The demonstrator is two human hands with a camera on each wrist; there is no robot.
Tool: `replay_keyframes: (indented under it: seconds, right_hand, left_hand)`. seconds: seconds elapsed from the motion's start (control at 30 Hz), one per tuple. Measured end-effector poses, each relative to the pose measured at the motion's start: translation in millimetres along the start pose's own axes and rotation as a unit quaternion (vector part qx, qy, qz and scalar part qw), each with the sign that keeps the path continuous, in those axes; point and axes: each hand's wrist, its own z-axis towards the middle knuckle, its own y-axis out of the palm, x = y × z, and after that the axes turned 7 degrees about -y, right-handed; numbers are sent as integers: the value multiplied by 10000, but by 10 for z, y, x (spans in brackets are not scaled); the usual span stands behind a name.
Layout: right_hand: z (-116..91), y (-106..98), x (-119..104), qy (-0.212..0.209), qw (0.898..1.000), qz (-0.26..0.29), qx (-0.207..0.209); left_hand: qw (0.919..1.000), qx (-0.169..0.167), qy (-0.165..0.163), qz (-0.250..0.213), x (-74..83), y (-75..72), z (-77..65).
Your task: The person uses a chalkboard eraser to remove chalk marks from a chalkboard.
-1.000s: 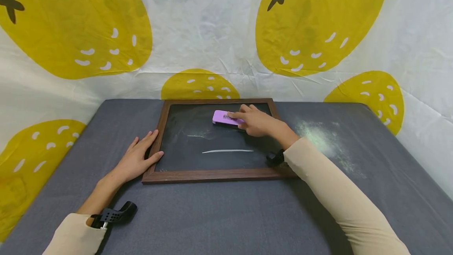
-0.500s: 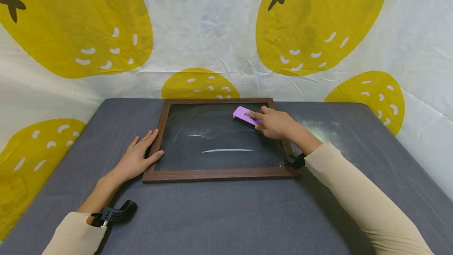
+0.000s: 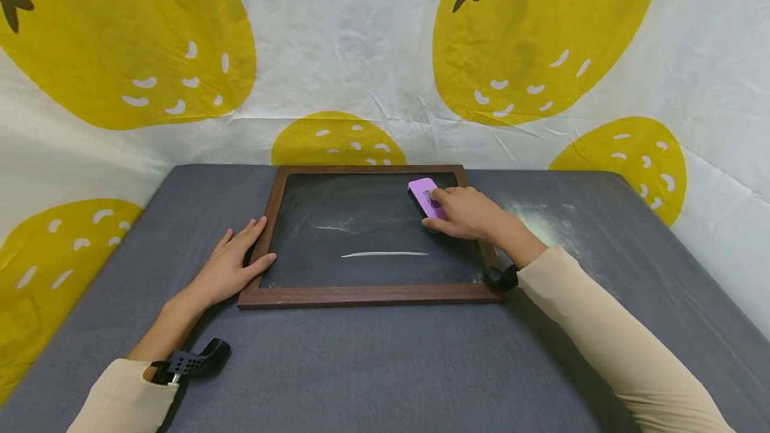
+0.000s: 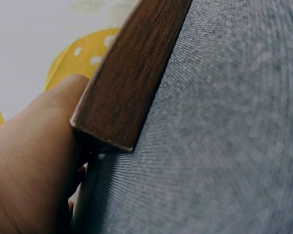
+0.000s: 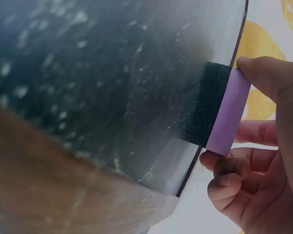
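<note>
A chalkboard (image 3: 355,202) with a brown wooden frame lies on the cloth-covered table. In my right hand (image 3: 469,212) is a chalkboard eraser (image 3: 424,196) with a purple back, pinched between thumb and fingers near the board's upper right. The right wrist view shows its dark felt (image 5: 205,105) facing the board, the thumb on one side and curled fingers on the other. My left hand (image 3: 227,269) rests on the frame's left side, fingers spread along the outer edge and thumb across the top. One white chalk line (image 3: 385,254) crosses the lower board; a fainter mark (image 3: 333,228) is above it.
Grey cloth (image 3: 361,366) covers the table around the board. Pale chalk dust (image 3: 541,226) is spread on it to the right. A white curtain (image 3: 343,32) with yellow fruit shapes hangs behind the table. Each wrist carries a black camera mount (image 3: 198,358).
My right hand has moved the eraser rightward across the upper board, then turned it more upright. The left hand stays at the frame. The chalk line looks the same.
</note>
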Motion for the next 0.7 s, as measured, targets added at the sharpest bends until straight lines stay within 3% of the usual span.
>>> replay_keyframes:
  seconds: [0.7]
  right_hand:
    - [324, 17, -357, -214, 9997, -127, -71]
  left_hand:
    - [9999, 43, -58, 110, 12, 7, 13]
